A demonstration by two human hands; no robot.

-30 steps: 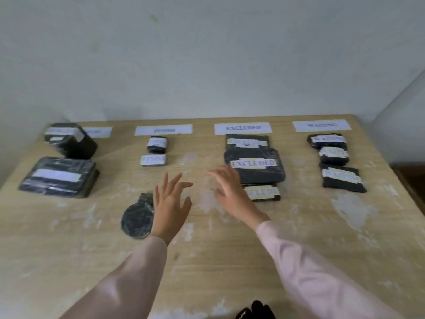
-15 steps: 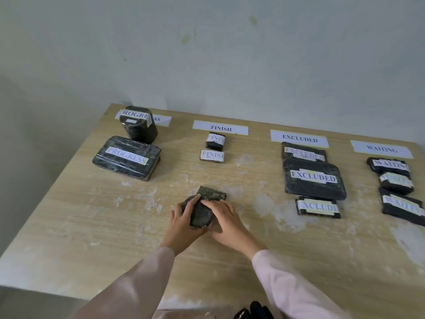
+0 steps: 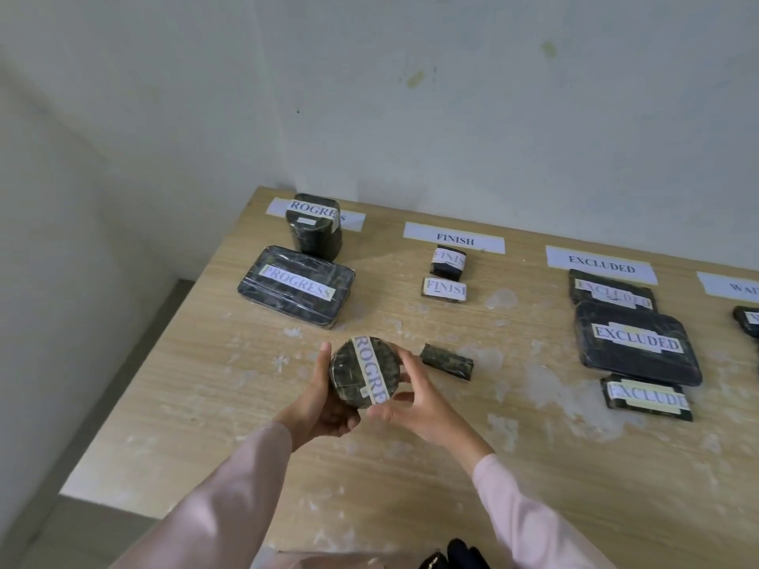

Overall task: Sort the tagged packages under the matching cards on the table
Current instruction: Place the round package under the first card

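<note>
Above the near-left part of the counter (image 3: 410, 466), both hands hold a round dark package (image 3: 364, 373) lifted clear of the surface, its flat face turned up toward the camera. The left hand (image 3: 318, 404) cups it from below and the left side, thumb up along the rim; the right hand (image 3: 415, 398) closes its fingers (image 3: 410, 363) on the right edge and lower rim. A white tag runs across the face, reading "ROGRE", so it looks like a PROGRESS package.

The PROGRESS card (image 3: 316, 213) lies at the far-left corner, partly hidden by a tall dark package (image 3: 316, 227) standing on it, with a flat rectangular PROGRESS package (image 3: 296, 286) just nearer. That column lies ahead and to the left of the hands, so the left hand is the nearer one; bare counter in front of the flat package looks like the likely spot. A small untagged-side dark bar (image 3: 447, 361) lies on the counter just right of the hands, apart from them. The FINISH card (image 3: 454, 238) and EXCLUDED card (image 3: 600, 264) columns sit further right.
</note>
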